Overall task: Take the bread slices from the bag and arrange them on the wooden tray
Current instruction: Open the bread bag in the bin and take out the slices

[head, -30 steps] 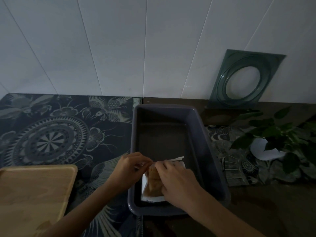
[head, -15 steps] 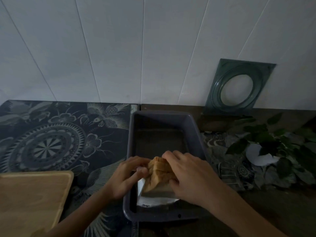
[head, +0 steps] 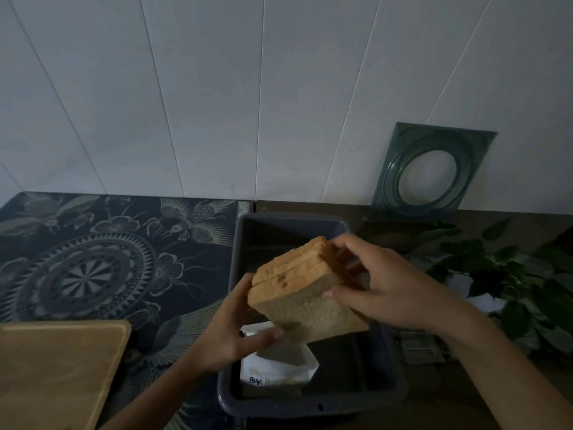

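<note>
Bread slices [head: 297,293] clamped between left hand [head: 231,330] and right hand [head: 387,287]; bag [head: 279,367] lies beneath.

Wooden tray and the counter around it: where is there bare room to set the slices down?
The wooden tray at lower left shows nothing on its visible face. The patterned mat between tray, wall and grey tub is bare too. Crowded: the tub, holding the bag, with both hands and the bread slices above it; plant leaves fill the right.

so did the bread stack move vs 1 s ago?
Yes. The bread slices have come up out of the bag, which stays in the grey tub; they are now held above it.
</note>
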Demonstrator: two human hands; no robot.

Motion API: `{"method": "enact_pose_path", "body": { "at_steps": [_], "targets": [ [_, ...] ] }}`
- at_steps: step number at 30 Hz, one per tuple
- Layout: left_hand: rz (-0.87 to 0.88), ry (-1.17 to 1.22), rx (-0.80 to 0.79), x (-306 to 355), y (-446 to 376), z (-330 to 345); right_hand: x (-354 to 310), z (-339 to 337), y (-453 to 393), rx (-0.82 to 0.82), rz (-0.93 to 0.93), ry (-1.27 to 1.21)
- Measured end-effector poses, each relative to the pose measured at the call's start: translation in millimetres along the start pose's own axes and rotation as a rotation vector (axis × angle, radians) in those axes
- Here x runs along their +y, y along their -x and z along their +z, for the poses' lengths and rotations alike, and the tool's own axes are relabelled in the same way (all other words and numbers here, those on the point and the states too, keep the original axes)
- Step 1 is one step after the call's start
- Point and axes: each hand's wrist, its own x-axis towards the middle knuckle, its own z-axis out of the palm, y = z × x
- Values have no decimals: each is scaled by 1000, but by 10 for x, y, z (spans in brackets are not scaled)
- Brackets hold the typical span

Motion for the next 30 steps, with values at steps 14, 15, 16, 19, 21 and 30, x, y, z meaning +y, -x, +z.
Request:
{"method": "enact_pose_path", "body": {
  "at_steps": [14,15,16,19,21,30],
  "targets": [
    [-166,217,93,142,-103,158,560,129,31,-96,247,-677],
    [-185,209,103,140,-87,150,580,169,18,-96,260,-690],
    [-203,200,113,131,-67,138,594,212,-2,-90,267,-693],
    [-255,194,147,92,28,86,591,337,-77,-62,255,-632],
    [-280,215,178,74,119,32,555,434,-127,-65,252,-628],
    [-347,249,299,110,570,-446,139,1004,-358,-61,248,-756]
  ]
}}
